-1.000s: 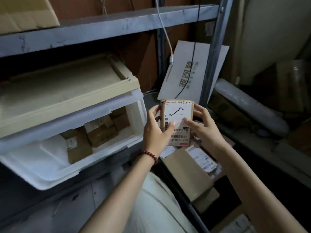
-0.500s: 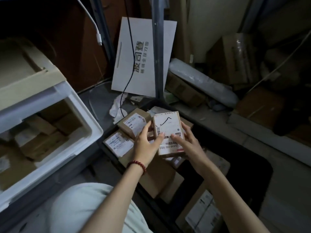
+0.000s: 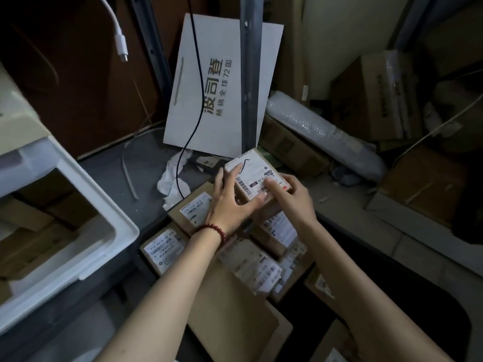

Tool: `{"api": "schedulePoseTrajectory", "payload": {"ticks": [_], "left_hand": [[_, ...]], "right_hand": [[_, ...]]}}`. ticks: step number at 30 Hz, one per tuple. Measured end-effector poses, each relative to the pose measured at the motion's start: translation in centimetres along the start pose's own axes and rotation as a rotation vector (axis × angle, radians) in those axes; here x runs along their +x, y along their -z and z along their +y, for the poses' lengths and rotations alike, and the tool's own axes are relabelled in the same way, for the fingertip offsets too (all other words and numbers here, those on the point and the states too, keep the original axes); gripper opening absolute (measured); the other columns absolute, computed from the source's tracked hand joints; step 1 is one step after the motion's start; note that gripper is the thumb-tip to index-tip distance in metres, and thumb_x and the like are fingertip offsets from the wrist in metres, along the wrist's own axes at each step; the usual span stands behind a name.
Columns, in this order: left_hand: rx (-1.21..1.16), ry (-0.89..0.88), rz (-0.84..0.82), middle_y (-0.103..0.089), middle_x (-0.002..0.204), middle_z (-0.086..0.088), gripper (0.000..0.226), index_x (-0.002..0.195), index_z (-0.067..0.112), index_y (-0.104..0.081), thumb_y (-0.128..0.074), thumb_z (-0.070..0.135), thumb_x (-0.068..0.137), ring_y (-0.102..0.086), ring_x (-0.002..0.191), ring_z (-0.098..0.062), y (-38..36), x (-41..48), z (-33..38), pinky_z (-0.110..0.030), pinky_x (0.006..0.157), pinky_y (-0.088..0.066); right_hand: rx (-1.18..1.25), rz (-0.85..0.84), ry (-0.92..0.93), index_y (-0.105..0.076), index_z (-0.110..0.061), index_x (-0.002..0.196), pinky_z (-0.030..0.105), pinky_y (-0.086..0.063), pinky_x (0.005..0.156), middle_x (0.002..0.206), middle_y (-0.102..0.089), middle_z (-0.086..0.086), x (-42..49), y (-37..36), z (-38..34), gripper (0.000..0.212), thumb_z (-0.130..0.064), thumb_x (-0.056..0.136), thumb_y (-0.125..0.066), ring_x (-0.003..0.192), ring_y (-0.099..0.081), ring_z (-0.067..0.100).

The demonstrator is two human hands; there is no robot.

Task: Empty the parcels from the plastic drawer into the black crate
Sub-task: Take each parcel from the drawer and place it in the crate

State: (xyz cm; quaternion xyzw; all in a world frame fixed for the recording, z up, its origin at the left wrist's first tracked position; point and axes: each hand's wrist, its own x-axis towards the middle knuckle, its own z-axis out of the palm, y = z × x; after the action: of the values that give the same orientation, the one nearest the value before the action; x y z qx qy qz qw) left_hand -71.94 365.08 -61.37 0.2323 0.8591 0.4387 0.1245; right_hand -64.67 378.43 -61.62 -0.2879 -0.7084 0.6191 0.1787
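Parcel (image 3: pixel 257 169) w/ label gripped by L hand (image 3: pixel 230 205) and R hand (image 3: pixel 294 202), fingers (image 3: pixel 236 170) pinching its sides, at black crate (image 3: pixel 407 283) far edge.

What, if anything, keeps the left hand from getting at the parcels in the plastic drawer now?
Probably not yet: the left hand grips the labelled parcel together with the right hand. Once freed, likely yes: the plastic drawer stands open beside it, its parcels uncovered.

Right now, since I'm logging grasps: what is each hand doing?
Left hand: holds the labelled parcel.
Right hand: holds the same parcel.
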Motion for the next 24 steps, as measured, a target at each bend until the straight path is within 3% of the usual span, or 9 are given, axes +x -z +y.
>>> {"api": "schedulePoseTrajectory", "payload": {"ticks": [4, 10, 16, 19, 24], "left_hand": [[0.324, 0.068, 0.027, -0.019, 0.153, -0.003, 0.090, 0.143, 0.044, -0.024, -0.057, 0.080, 0.066, -0.034, 0.134, -0.029, 0.0, 2.9, -1.5, -0.052, 0.113, -0.016], [0.584, 0.099, 0.113, -0.033, 0.148, -0.009, 0.094, 0.142, 0.043, -0.027, -0.038, 0.092, 0.063, -0.026, 0.135, -0.028, -0.6, 5.1, -3.6, -0.051, 0.106, -0.014], [0.545, 0.170, 0.070, -0.006, 0.161, -0.006, 0.098, 0.148, 0.044, -0.014, -0.028, 0.093, 0.064, 0.002, 0.147, -0.028, -2.4, 5.0, -5.3, -0.061, 0.110, 0.000], [0.575, 0.156, 0.057, 0.001, 0.161, -0.006, 0.097, 0.148, 0.043, -0.012, -0.024, 0.092, 0.066, 0.009, 0.147, -0.029, -3.1, 5.8, -5.0, -0.063, 0.110, 0.005], [0.645, 0.096, 0.078, -0.004, 0.161, -0.008, 0.094, 0.145, 0.034, -0.019, -0.019, 0.090, 0.069, 0.007, 0.147, -0.028, -2.7, 5.0, -5.5, -0.062, 0.110, 0.005]], "right_hand": [[-0.129, -0.018, 0.001, -0.062, -0.026, 0.118, 0.023, -0.052, 0.078, 0.101, -0.067, -0.008, 3.4, -0.8, 0.4, 0.037, -0.043, 0.086, -0.067, 0.091, -0.063, 0.005], [-0.187, -0.106, -0.018, -0.057, -0.021, 0.120, 0.030, -0.053, 0.084, 0.107, -0.065, -0.002, 6.5, -3.1, 2.1, 0.036, -0.041, 0.090, -0.062, 0.095, -0.063, 0.012], [-0.291, -0.139, -0.006, -0.053, -0.021, 0.124, 0.025, -0.050, 0.072, 0.112, -0.063, 0.001, 7.5, -4.2, 3.4, 0.036, -0.042, 0.095, -0.055, 0.088, -0.061, 0.009], [-0.324, -0.052, 0.019, -0.055, -0.021, 0.125, 0.037, -0.052, 0.088, 0.120, -0.062, 0.004, 7.5, -4.1, 3.5, 0.034, -0.037, 0.095, -0.056, 0.104, -0.060, 0.018], [-0.373, -0.032, 0.109, -0.059, -0.021, 0.125, 0.023, -0.049, 0.079, 0.122, -0.063, 0.002, 6.1, -3.9, 3.0, 0.034, -0.031, 0.093, -0.062, 0.100, -0.059, 0.012]]}}
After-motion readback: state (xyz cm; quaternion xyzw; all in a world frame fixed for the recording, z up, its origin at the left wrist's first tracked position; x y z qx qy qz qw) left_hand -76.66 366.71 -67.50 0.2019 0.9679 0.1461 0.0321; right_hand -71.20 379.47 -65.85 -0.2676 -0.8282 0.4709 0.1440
